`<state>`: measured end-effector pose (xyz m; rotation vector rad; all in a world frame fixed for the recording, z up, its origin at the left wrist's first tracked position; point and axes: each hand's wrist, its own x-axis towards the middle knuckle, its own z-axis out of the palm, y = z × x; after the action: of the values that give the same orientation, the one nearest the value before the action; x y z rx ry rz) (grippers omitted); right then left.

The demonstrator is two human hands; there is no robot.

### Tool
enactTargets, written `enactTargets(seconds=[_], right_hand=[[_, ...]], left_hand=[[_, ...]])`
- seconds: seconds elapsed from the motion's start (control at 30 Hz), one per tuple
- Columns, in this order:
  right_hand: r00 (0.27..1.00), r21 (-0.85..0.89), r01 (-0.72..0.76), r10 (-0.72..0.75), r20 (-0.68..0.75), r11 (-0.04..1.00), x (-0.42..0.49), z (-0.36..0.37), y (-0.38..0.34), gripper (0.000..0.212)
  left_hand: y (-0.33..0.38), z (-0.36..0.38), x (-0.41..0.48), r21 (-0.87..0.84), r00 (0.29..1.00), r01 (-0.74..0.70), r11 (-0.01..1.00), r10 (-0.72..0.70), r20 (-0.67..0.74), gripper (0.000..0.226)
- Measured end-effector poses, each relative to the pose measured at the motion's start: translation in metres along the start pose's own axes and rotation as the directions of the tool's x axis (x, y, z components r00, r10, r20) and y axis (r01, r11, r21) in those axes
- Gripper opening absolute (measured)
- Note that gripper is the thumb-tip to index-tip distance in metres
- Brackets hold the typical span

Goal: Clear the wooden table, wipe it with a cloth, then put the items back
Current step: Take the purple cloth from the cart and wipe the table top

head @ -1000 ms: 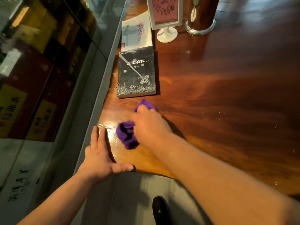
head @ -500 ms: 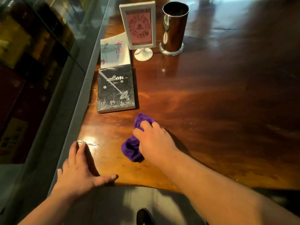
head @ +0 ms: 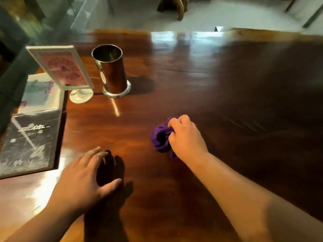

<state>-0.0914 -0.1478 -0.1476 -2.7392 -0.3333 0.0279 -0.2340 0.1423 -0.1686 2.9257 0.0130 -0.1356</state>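
Purple cloth [head: 160, 137] sits bunched mid-counter [head: 227, 105], clamped in the right hand [head: 187, 138], left hand [head: 82, 180] spread flat at 7 o'clock; books [head: 29, 142], sign [head: 61, 69] and cup [head: 111, 70] at 10 o'clock suggest wiping remains unfinished.

Wood table [head: 192, 88], books [head: 29, 142], sign [head: 61, 69], cup [head: 111, 72], cloth [head: 160, 137]

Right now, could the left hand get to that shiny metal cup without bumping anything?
Probably yes. The left hand lies open on the table, bare wood runs up to the metal cup; only the sign stand sits beside it.
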Motion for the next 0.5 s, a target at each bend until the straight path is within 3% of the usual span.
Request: enactTargets(seconds=[0.17, 0.33, 0.5], right_hand=[[0.991, -0.041, -0.119, 0.116, -0.067, 0.992, 0.033, -0.055, 0.097, 0.024], [0.977, -0.091, -0.198, 0.188, -0.103, 0.976, 0.064, -0.071, 0.174, 0.022], [0.957, -0.075, -0.279, 0.271, -0.105, 0.957, 0.096, -0.042, 0.205, 0.024]], left_hand=[[0.083, 0.028, 0.089, -0.029, 0.997, -0.079, 0.996, 0.079, 0.009, 0.104], [0.14, 0.053, 0.166, -0.005, 0.995, 0.022, 1.0, -0.021, 0.1, 0.115], [0.156, 0.071, 0.192, 0.07, 0.997, 0.062, 0.996, -0.065, 0.04, 0.116]])
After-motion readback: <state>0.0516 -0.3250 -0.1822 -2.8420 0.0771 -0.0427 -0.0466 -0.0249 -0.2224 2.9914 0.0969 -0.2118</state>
